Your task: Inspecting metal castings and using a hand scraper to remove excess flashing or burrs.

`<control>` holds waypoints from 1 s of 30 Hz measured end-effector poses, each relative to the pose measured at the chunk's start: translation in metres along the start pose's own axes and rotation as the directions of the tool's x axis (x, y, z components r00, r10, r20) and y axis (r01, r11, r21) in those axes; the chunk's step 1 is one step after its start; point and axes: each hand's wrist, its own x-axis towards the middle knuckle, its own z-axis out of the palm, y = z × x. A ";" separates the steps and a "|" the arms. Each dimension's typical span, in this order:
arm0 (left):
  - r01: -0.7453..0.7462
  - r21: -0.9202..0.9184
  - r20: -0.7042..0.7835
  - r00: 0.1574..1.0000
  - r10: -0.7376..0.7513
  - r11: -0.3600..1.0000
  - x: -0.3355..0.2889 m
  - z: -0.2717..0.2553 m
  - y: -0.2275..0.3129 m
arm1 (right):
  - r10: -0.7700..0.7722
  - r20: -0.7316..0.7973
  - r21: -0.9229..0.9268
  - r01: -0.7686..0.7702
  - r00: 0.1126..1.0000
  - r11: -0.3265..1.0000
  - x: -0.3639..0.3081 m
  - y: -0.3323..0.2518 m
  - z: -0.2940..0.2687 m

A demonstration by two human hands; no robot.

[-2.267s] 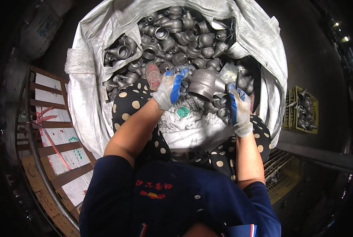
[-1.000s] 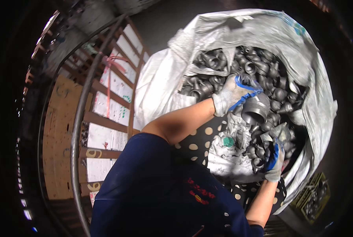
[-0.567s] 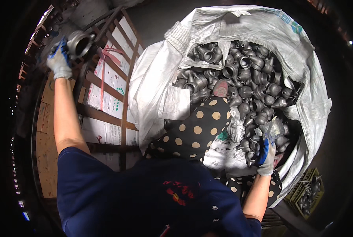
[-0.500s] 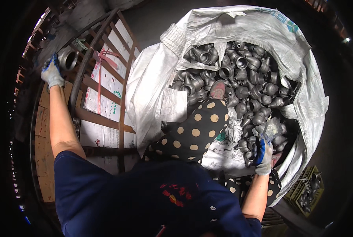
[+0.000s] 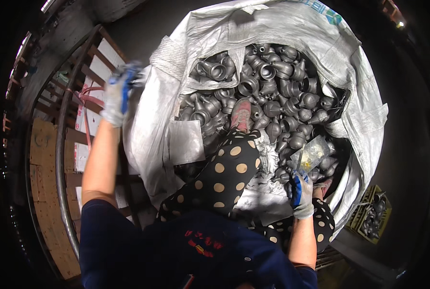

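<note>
My left hand (image 5: 116, 94), in a grey glove with a blue palm, is smeared by motion over the left side of the white woven sack (image 5: 147, 111). A grey blur shows at its fingertips, and I cannot make out whether it holds anything. My right hand (image 5: 302, 195), gloved alike, is low inside the sack with its fingers curled in, next to a clear plastic bag (image 5: 313, 154). What those fingers hold, if anything, is hidden. Dark grey metal pipe fittings (image 5: 273, 108) fill the sack in a heap. My shoe (image 5: 241, 115) stands among them.
Left of the sack runs a rusty metal rack (image 5: 63, 159) with white boxes behind its bars and wooden boards (image 5: 49, 192) beside it. A yellow crate (image 5: 369, 214) of metal parts sits on the floor at the lower right. A white sheet (image 5: 186, 139) lies on the sack's left inner side.
My left hand has swung right, from above the rack beside a metal fitting to the sack's edge. My right hand has shifted slightly left and down in the picture as the view turned.
</note>
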 end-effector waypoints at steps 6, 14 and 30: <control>0.739 -0.167 0.432 0.650 -0.625 0.653 -0.015 0.220 -0.174 | 0.087 -0.051 0.069 -0.083 0.995 0.994 -0.002 -0.011 0.005; 0.747 -0.469 0.367 0.650 -0.666 0.471 0.041 0.343 -0.319 | 0.129 -0.103 0.021 -0.127 0.986 0.992 -0.001 -0.029 0.015; -0.076 -0.475 0.761 0.465 0.453 0.877 -0.063 0.279 -0.067 | 0.014 -0.043 0.325 0.001 0.999 0.946 0.007 -0.020 0.010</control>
